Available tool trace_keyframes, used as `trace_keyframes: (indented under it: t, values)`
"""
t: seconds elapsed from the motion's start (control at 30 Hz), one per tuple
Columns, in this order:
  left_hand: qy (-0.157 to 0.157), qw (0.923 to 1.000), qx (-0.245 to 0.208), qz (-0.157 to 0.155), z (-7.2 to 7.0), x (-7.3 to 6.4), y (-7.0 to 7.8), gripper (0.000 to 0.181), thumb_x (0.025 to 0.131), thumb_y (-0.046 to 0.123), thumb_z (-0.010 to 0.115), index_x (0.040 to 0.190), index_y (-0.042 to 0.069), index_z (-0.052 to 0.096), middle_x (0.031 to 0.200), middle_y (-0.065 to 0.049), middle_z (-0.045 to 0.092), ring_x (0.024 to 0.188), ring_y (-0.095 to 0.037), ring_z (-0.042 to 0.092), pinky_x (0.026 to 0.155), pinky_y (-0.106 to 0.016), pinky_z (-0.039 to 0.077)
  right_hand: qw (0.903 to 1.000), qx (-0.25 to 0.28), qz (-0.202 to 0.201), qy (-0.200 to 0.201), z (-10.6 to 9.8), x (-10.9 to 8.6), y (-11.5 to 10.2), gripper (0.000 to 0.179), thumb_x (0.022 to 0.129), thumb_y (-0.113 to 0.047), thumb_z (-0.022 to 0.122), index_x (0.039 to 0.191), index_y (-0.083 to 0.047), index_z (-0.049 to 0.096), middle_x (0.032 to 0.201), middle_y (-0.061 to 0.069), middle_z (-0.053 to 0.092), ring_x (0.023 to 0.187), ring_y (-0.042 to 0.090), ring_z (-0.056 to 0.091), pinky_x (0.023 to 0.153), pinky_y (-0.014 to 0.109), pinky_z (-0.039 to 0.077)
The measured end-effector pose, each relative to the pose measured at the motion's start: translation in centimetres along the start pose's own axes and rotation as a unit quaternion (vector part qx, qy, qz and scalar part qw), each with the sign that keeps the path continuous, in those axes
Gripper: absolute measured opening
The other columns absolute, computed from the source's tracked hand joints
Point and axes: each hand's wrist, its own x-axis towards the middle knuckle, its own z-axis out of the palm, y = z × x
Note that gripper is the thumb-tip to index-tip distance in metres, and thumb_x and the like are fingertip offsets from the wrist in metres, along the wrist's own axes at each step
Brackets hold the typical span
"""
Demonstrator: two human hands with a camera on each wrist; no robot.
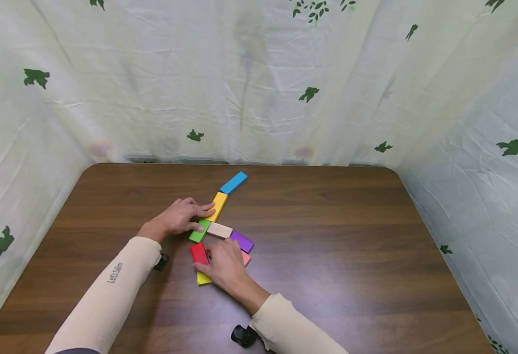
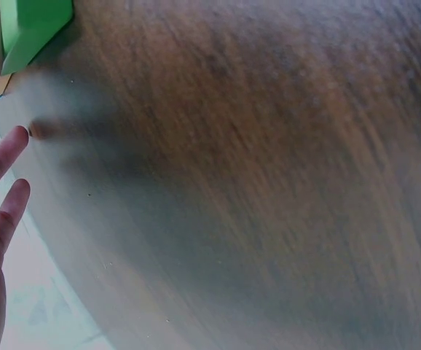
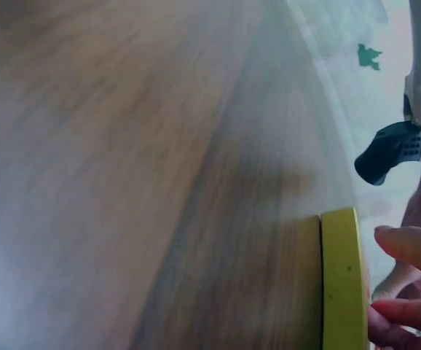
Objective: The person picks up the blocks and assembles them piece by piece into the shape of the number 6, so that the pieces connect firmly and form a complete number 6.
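My left hand (image 1: 180, 216) lies over the bend of a row of flat coloured blocks. Its fingers reach onto the orange-yellow block (image 1: 219, 202), and the thumb touches the green block (image 1: 198, 233). Two other fingers (image 2: 5, 164) stretch out straight in the left wrist view. Lower down, my right hand (image 1: 228, 265) holds the red block (image 1: 199, 251) between thumb and index finger. Under its near end lies a yellow block (image 1: 203, 279), seen edge-on as a yellow side (image 3: 343, 281) in the right wrist view. The right hand partly hides a pink block (image 1: 246, 257).
Touching the green block's side is a pale wooden block (image 1: 220, 230), followed by a purple block (image 1: 242, 241). A blue block (image 1: 234, 182) continues the row at the far end. Everything lies on a brown wooden table (image 1: 351, 246), with pale leaf-patterned curtains (image 1: 263, 98) around its edges.
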Motion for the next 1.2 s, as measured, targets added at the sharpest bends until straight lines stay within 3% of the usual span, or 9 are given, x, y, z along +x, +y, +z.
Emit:
trace_keyframes:
  t: [0.23, 0.77, 1.2]
  values:
    - [0.002, 1.0, 0.004, 0.005, -0.1, 0.0, 0.0, 0.064, 0.084, 0.03, 0.073, 0.14, 0.012, 0.05, 0.149, -0.012, 0.041, 0.111, -0.034, 0.047, 0.091, -0.051, 0.037, 0.9986, -0.023, 0.048, 0.005, 0.8, 0.5, -0.6, 0.036, 0.071, -0.051, 0.08, 0.06, -0.022, 0.062, 0.048, -0.013, 0.04, 0.06, 0.01, 0.042, 0.062, 0.025, 0.031]
    - [0.003, 1.0, 0.005, 0.004, -0.1, 0.0, 0.0, 0.063, 0.083, 0.029, 0.073, 0.14, 0.012, 0.05, 0.149, -0.011, 0.042, 0.109, -0.032, 0.047, 0.09, -0.05, 0.037, 0.9979, -0.019, 0.061, 0.015, 1.3, 0.7, -1.0, 0.04, 0.069, -0.051, 0.08, 0.053, -0.023, 0.058, 0.043, -0.014, 0.036, 0.057, 0.009, 0.04, 0.062, 0.025, 0.029]
    - [0.0, 1.0, -0.001, 0.007, -0.1, 0.0, -0.1, 0.063, 0.084, 0.028, 0.072, 0.14, 0.011, 0.049, 0.149, -0.012, 0.041, 0.109, -0.032, 0.047, 0.089, -0.05, 0.037, 0.9981, -0.012, 0.054, 0.029, 1.7, 0.8, -1.2, 0.033, 0.069, -0.05, 0.08, 0.054, -0.026, 0.062, 0.04, -0.015, 0.035, 0.056, 0.009, 0.039, 0.062, 0.024, 0.031]
